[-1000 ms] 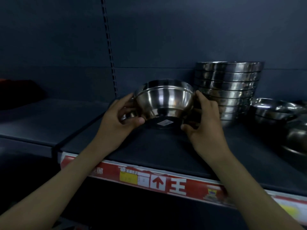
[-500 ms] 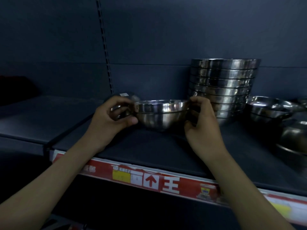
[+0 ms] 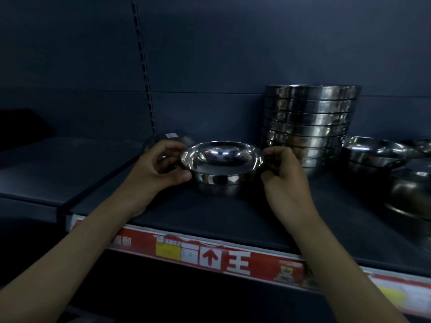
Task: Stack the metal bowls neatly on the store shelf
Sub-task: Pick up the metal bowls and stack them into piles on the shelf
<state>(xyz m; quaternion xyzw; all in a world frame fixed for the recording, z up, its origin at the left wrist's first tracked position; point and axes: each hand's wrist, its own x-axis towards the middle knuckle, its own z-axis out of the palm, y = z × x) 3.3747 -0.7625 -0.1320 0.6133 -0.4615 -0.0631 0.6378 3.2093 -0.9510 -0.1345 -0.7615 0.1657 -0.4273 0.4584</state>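
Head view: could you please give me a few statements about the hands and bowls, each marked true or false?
1. The left hand and right hand both grip one bowl. True.
2. That bowl is upside down. False: its opening faces up.
3. A tall stack of bowls stands to its right. True.
4. The held bowl sits on top of that stack. False: it is down at the shelf, beside the stack.
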